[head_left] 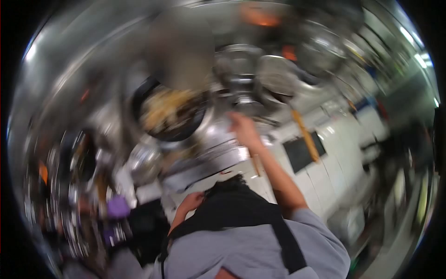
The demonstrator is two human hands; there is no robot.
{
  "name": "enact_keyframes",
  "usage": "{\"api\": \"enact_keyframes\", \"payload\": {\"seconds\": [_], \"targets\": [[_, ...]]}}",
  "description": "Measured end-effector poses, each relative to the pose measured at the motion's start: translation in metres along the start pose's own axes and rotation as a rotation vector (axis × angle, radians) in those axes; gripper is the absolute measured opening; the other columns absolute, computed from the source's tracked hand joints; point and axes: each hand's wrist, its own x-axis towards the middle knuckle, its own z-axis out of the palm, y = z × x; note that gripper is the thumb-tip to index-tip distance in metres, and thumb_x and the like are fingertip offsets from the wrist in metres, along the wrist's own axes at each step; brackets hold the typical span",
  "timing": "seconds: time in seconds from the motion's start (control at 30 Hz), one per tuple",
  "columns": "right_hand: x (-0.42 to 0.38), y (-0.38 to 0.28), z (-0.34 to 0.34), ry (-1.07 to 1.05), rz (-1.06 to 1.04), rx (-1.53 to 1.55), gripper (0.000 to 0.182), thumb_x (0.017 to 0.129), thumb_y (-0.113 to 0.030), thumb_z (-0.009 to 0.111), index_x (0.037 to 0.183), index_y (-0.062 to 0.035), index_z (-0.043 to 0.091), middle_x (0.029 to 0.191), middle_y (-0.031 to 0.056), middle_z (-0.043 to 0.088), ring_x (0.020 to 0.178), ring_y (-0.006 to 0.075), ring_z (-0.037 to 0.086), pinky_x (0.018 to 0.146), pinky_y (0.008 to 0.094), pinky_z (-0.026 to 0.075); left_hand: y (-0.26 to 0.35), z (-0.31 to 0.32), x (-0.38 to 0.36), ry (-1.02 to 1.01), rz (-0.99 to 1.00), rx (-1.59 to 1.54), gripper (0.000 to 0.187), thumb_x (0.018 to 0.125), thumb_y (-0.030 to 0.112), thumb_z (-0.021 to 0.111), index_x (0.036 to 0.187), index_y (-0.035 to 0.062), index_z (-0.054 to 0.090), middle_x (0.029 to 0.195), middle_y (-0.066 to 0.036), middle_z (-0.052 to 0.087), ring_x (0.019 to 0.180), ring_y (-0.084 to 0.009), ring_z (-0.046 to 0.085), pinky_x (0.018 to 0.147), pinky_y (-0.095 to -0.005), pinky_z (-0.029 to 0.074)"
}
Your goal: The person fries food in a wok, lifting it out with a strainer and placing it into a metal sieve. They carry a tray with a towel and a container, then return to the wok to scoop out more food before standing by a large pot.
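The frame is smeared by motion. My right hand [244, 130] reaches forward over the metal counter, to the right of a dark wok [183, 132]; its fingers are blurred, and I cannot make out anything in them. Yellowish, noodle-like food [165, 109] and darker pieces lie in the wok. Low and close to my black apron [232, 200] is my left hand [193, 201], its fingers curled in and what they hold, if anything, too small to tell.
Round metal pots [241, 60] stand behind my right hand. Beside them a strainer [277, 76] has a long wooden handle [305, 137] sticking out over white tiles [337, 149]. A shiny bowl [145, 160] is left of the counter's front edge. Purple items [118, 206] lie at the lower left.
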Motion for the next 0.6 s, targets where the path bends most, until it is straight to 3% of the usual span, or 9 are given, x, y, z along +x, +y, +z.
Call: {"api": "enact_keyframes", "payload": {"seconds": [0.03, 0.07, 0.1, 0.17, 0.27, 0.33, 0.4, 0.47, 0.6], "targets": [[0.006, 0.01, 0.004, -0.012, 0.028, 0.07, 0.048, 0.081, 0.0, 0.051, 0.129, 0.0016, 0.055, 0.083, 0.0114, 0.067, 0.071, 0.0185, 0.063, 0.067, 0.0332, 0.051, -0.013, 0.01, -0.012, 0.083, -0.118, 0.12, 0.037, 0.085, 0.028, 0.062, 0.112, 0.0034, 0.065, 0.096, -0.021, 0.068, 0.091, -0.0382, 0.065, 0.079, -0.0444, 0.05], [0.012, 0.002, -0.003, -0.068, 0.166, 0.155, 0.052, 0.081, 0.002, 0.052, 0.133, 0.002, 0.052, 0.09, 0.0148, 0.067, 0.074, 0.0216, 0.062, 0.071, 0.0346, 0.05, -0.046, 0.027, -0.025, 0.147, -0.247, 0.114, 0.041, 0.083, 0.029, 0.064, 0.113, 0.0023, 0.064, 0.097, -0.02, 0.068, 0.094, -0.0379, 0.065, 0.082, -0.0441, 0.051], [0.021, 0.019, 0.004, -0.033, 0.125, 0.149, 0.047, 0.086, 0.001, 0.052, 0.134, 0.002, 0.051, 0.082, 0.0112, 0.066, 0.065, 0.0188, 0.06, 0.063, 0.0319, 0.05, -0.088, 0.048, -0.037, 0.234, -0.313, 0.119, 0.04, 0.083, 0.028, 0.065, 0.113, 0.0021, 0.064, 0.096, -0.02, 0.069, 0.091, -0.0374, 0.066, 0.08, -0.0445, 0.052], [0.045, 0.009, 0.007, -0.1, 0.265, 0.206, 0.046, 0.09, -0.001, 0.051, 0.136, 0.002, 0.048, 0.079, 0.0092, 0.065, 0.056, 0.0148, 0.056, 0.053, 0.0298, 0.047, -0.16, 0.094, -0.08, 0.353, -0.423, 0.134, 0.039, 0.082, 0.026, 0.065, 0.112, 0.0016, 0.065, 0.094, -0.018, 0.07, 0.085, -0.0362, 0.068, 0.075, -0.0453, 0.054], [0.07, 0.018, 0.017, -0.112, 0.266, 0.178, 0.047, 0.092, -0.001, 0.049, 0.139, 0.0001, 0.044, 0.077, 0.0079, 0.064, 0.049, 0.0115, 0.052, 0.044, 0.028, 0.043, -0.171, 0.158, -0.147, 0.495, -0.881, -0.519, 0.03, 0.083, 0.022, 0.064, 0.105, 0.0017, 0.068, 0.087, -0.013, 0.071, 0.073, -0.031, 0.069, 0.062, -0.0467, 0.055], [0.088, 0.035, 0.036, -0.125, 0.244, 0.164, 0.045, 0.094, -0.001, 0.046, 0.138, -0.0002, 0.043, 0.075, 0.0068, 0.061, 0.046, 0.0097, 0.048, 0.04, 0.0264, 0.039, -0.15, 0.189, -0.179, 0.531, -1.026, -0.684, 0.026, 0.083, 0.021, 0.064, 0.1, 0.0021, 0.068, 0.083, -0.011, 0.07, 0.069, -0.0282, 0.068, 0.058, -0.0453, 0.053], [0.097, 0.041, 0.056, -0.163, 0.254, 0.218, 0.04, 0.095, -0.001, 0.044, 0.135, 0.0007, 0.044, 0.072, 0.005, 0.057, 0.044, 0.0083, 0.045, 0.036, 0.0248, 0.036, -0.14, 0.222, -0.197, 0.548, -1.042, -0.752, 0.022, 0.083, 0.02, 0.064, 0.095, 0.0026, 0.069, 0.079, -0.009, 0.068, 0.066, -0.0254, 0.067, 0.054, -0.0439, 0.052], [0.099, 0.039, 0.067, -0.241, 0.289, 0.293, 0.037, 0.095, -0.001, 0.044, 0.132, 0.0016, 0.046, 0.073, 0.0058, 0.057, 0.044, 0.0086, 0.045, 0.036, 0.0245, 0.035, -0.192, 0.29, -0.198, 0.554, -0.919, -0.807, 0.02, 0.085, 0.02, 0.063, 0.096, 0.0048, 0.068, 0.077, -0.008, 0.067, 0.061, -0.0218, 0.063, 0.052, -0.041, 0.049], [0.098, 0.055, 0.101, -0.387, 0.395, 0.547, 0.031, 0.094, -0.001, 0.045, 0.124, 0.0035, 0.05, 0.077, 0.0083, 0.059, 0.047, 0.0083, 0.045, 0.037, 0.023, 0.033, -0.173, 0.304, -0.185, 0.69, -0.755, -0.831, 0.016, 0.086, 0.02, 0.061, 0.095, 0.007, 0.066, 0.076, -0.007, 0.067, 0.065, -0.0212, 0.066, 0.051, -0.0398, 0.047]]}}
